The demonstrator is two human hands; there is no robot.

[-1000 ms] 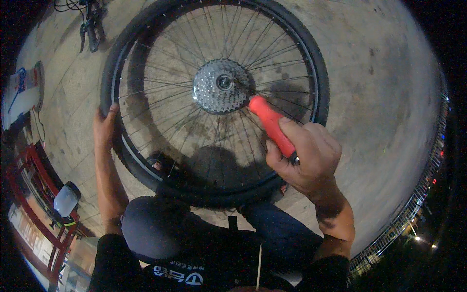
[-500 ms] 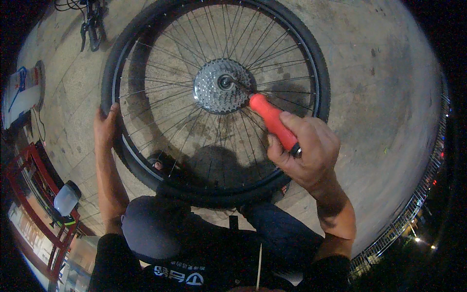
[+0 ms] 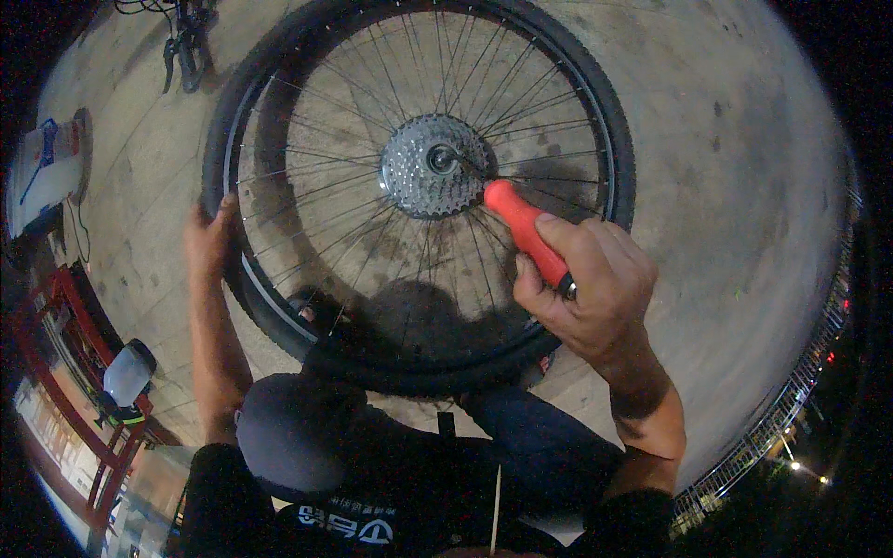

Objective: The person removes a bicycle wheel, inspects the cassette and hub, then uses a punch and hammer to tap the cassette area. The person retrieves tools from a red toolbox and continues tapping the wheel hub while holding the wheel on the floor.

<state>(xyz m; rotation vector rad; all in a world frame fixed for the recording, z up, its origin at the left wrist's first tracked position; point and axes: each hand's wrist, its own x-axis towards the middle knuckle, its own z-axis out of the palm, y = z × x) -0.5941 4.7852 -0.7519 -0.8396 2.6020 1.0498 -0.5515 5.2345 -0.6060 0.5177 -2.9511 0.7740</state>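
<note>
A bicycle wheel (image 3: 619,153) with a black tyre and thin spokes is held in front of me above my legs. At its hub sits a silver multi-sprocket cassette (image 3: 419,191). My left hand (image 3: 209,237) grips the tyre at the wheel's left side, thumb along the rim. My right hand (image 3: 595,288) is wrapped round the red handle (image 3: 512,209) of a tool, angled from lower right towards the hub. Its thin dark shaft reaches the cassette's centre; the exact tip is too small to make out.
Black handlebar parts (image 3: 186,51) lie at the top left. A pale case (image 3: 42,181) with blue parts and a cable is at the left, above a red metal frame (image 3: 70,330) with a grey mirror-like piece (image 3: 128,372). A metal fence (image 3: 772,414) curves along the right rim.
The wheel, both hands and the tool have shifted slightly right in the picture, along with some of the background. My right hand keeps its grip, and the shaft stays at the hub.
</note>
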